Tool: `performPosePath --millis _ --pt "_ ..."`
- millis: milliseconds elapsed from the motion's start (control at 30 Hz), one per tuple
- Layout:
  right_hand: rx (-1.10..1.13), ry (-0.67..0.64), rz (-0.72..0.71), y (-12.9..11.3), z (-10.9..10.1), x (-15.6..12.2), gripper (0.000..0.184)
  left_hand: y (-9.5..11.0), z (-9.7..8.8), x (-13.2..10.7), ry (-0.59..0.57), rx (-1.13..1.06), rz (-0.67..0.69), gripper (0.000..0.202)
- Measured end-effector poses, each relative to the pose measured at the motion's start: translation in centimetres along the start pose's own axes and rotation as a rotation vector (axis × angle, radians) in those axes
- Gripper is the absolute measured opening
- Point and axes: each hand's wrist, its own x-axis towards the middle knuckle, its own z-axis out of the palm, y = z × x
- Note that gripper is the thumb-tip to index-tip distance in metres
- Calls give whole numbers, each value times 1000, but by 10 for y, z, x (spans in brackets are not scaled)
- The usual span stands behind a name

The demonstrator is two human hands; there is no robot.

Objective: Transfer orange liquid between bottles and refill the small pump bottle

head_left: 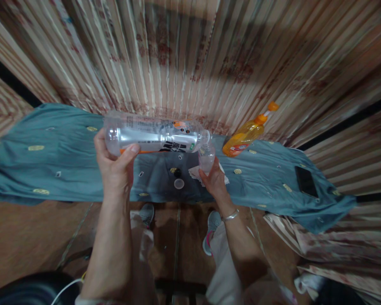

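My left hand (116,163) grips the base end of a large clear plastic bottle (155,134) with a silver, black and orange label, held on its side. Its open mouth meets the mouth of a small clear bottle (206,156), which my right hand (214,180) holds upright from below. Both are above a teal cloth (66,165) with gold dots. A white cap (179,183) and a small dark cap (177,172) lie on the cloth between my hands. A crumpled white tissue (195,173) lies under my right hand.
An orange dish-soap bottle (246,134) leans at the back right against a striped curtain (190,55). A black phone (305,181) lies on the cloth at the far right. My feet in light shoes (211,231) stand on the brown floor below.
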Motion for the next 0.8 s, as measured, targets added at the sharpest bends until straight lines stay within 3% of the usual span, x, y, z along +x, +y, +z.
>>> performPosePath --millis 800 --pt "29 24 -13 0 2 -1 71 0 1 -1 -16 16 20 67"
